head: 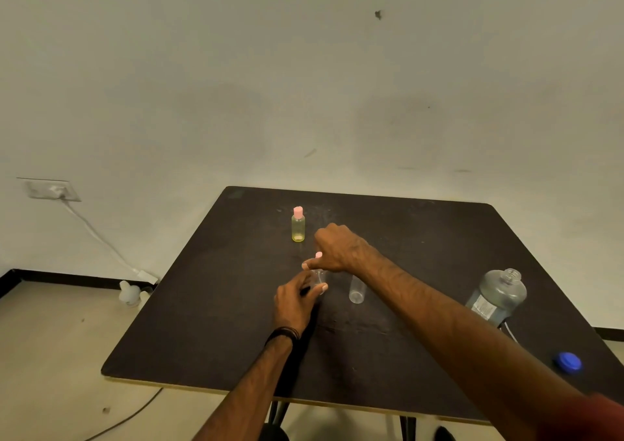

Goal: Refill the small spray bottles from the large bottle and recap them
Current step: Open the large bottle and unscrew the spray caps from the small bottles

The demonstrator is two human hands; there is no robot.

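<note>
Centrally, a clear small bottle (pixel 318 277) stands on the dark table (pixel 209 309), gripped by the left hand (pixel 297 300), while the right hand (pixel 337 248) pinches a pink cap (pixel 318 255) just above it. Nearby stand a second clear bottle (pixel 356 290), a capped yellow bottle (pixel 298 226), the large bottle (pixel 499 297) uncapped, and a blue cap (pixel 568 362); behind is a pale wall (pixel 304 69).

— Is anything showing words you can read?

— I'm finding nothing legible. The large bottle (pixel 497 297), standing near the right edge of the table (pixel 209 305), is wearing a pale label (pixel 483 308) low on its side, and I'm seeing dark print on it, but it's too small and blurred to make out.

— And the small bottles, the caps?

— I'm seeing no print, brand or number on them.
</note>
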